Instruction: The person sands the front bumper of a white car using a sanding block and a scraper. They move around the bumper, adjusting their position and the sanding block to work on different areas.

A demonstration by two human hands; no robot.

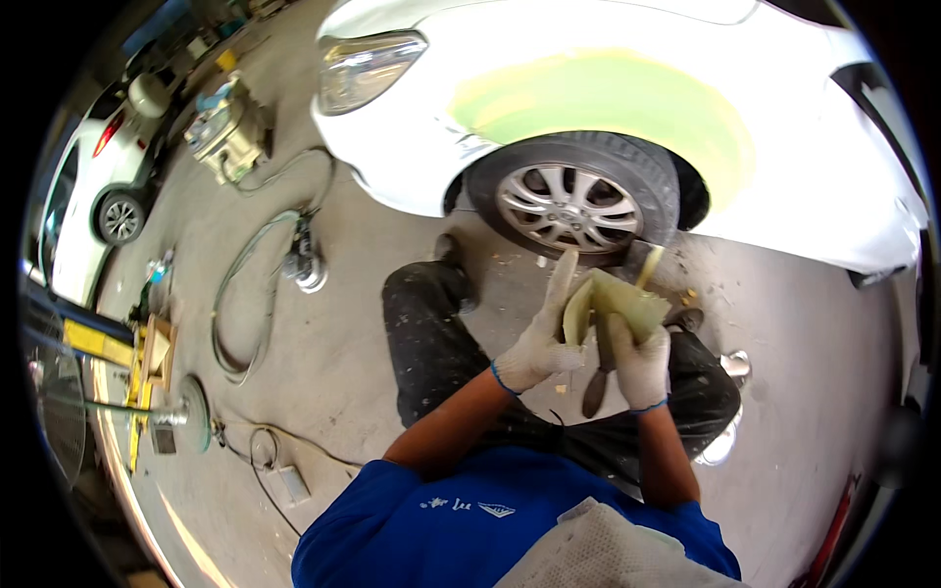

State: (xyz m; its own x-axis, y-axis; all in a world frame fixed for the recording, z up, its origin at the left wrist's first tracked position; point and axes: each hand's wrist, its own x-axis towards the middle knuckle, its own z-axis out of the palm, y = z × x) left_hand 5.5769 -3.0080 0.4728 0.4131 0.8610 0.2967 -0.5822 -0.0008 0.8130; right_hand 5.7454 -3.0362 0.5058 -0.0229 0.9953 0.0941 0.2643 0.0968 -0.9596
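A worker's gloved right hand [642, 367] grips a folded pale-green sheet [637, 302], one o'clock from the blue shirt [421, 524]; the spread left hand [539, 351] meets its edge, grip unclear, above a brown-handled scraper [594, 394]. Beyond, at twelve, stand an alloy wheel [569, 208] and green-patched white fender [598, 93].

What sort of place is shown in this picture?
Probably a car body repair shop: a white car has a greenish patch above its front wheel, and a sander-like tool is nearby.
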